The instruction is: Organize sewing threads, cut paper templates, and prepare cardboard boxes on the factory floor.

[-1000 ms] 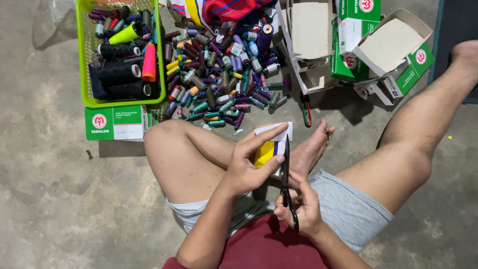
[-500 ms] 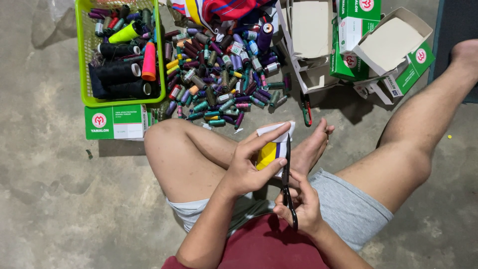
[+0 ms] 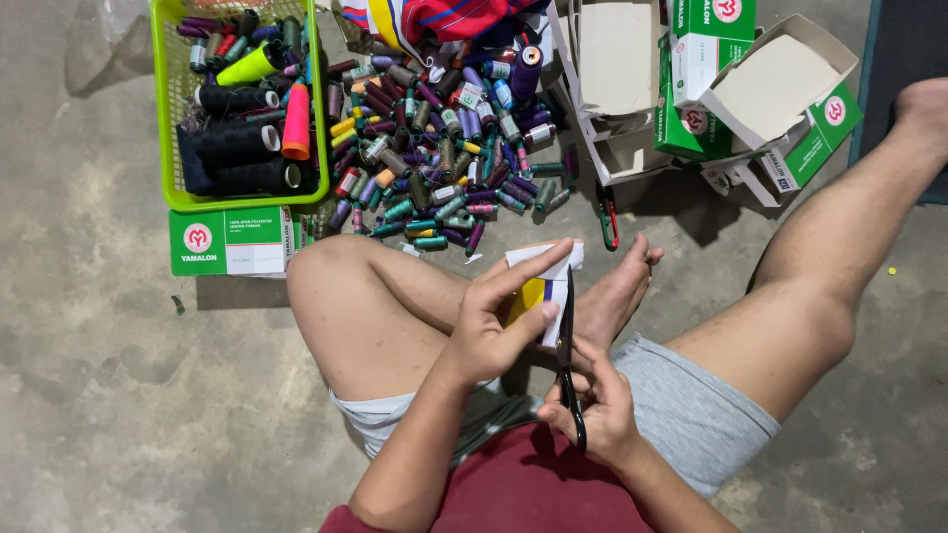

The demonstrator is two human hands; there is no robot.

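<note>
Spool [image 3: 533,296], yellow with a white paper wrap, is sitting in our left hand [image 3: 489,336], above our folded leg. We are going left to right: a green basket [image 3: 168,148] of big thread cones is standing on the concrete floor [image 3: 118,395], then a heap of small spools [image 3: 444,148], then open cardboard boxes [image 3: 750,89]. Our left grip is clenching around the spool, fingers along the top and thumb on the side. Our right hand [image 3: 602,415] is grasping black scissors [image 3: 568,365] by the handles, blade lying against the wrap. We are judging the spool light and stiff, its wrap thin and easy to tear, so we are holding it by the ends, clear of the blade.
</note>
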